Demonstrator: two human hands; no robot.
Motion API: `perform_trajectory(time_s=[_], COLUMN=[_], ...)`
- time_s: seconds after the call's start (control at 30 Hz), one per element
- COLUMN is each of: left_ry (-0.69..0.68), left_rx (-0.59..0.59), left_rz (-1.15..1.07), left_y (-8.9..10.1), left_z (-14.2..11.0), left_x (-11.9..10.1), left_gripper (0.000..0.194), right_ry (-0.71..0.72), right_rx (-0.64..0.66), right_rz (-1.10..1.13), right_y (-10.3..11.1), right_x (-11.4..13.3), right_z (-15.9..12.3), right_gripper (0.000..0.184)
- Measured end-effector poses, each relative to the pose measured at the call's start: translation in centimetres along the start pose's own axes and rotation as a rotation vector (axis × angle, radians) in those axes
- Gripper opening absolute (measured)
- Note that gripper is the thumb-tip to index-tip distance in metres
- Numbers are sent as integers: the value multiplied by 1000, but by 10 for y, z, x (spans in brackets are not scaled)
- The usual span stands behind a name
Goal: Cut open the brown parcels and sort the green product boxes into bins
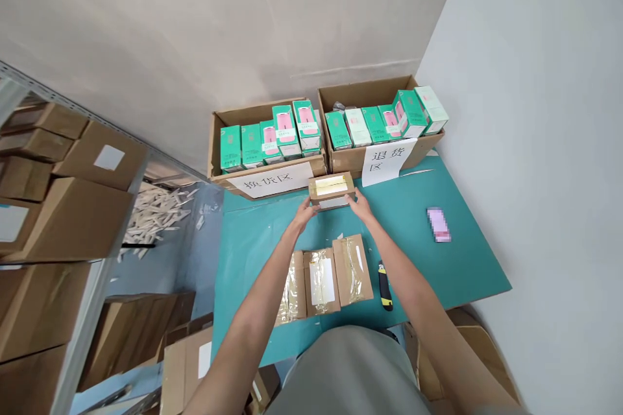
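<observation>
Grey shirt (357,369), left grip (304,214) and right grip (360,205) snug on carton (331,189), near “换货区” sign (269,180) and “退货区” sign (384,163)

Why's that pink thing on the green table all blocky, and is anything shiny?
Head view: the pink thing is covered by square pixels, hiding its details; glare streaks the clear tape on the nearest parcels; the held box looks fairly sharp; the shelf post leans, probably from wide-angle stretching.

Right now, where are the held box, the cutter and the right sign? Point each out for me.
Held box (331,192): head view, on its top face.
Cutter (384,286): head view, on its handle.
Right sign (388,166): head view, on the paper below the upper characters.
</observation>
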State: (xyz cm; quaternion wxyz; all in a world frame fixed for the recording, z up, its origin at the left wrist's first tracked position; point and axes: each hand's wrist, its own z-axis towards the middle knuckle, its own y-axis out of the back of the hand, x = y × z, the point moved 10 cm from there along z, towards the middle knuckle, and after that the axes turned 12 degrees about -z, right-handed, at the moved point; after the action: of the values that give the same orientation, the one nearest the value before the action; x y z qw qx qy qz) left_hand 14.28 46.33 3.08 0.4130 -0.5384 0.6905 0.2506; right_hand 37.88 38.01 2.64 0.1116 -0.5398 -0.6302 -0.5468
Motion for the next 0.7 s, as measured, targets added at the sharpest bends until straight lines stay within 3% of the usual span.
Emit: perform_trajectory(time_s=[0.17, 0.23, 0.33, 0.43, 0.5, 0.6, 0.7], left_ry=[-176, -281, -378, -374, -367, -319, -238], left_rx=[5, -8, -55, -90, -121, -197, -258], left_rz=[-22, -9, 25, 38, 45, 92, 135], left_y=[24, 41, 66, 80, 86, 95, 110], left_z=[-39, -74, -147, -222, -262, -303, -326], left_x=[-37, -51, -57, -40, -20, 21, 67], left_gripper=[86, 87, 86, 86, 85, 82, 76], right_ry=[168, 278, 385, 396, 354, 247, 171], right_rx=[-85, -119, -127, -112, -69, 23, 71], right_rz=[135, 171, 192, 223, 254, 283, 276], right_y=[25, 39, 53, 55, 45, 17, -4], right_x=[33, 53, 72, 70, 57, 29, 0], right_z=[-36, -73, -147, -222, -261, -301, -326], right_gripper=[101, 102, 88, 80, 79, 80, 79])
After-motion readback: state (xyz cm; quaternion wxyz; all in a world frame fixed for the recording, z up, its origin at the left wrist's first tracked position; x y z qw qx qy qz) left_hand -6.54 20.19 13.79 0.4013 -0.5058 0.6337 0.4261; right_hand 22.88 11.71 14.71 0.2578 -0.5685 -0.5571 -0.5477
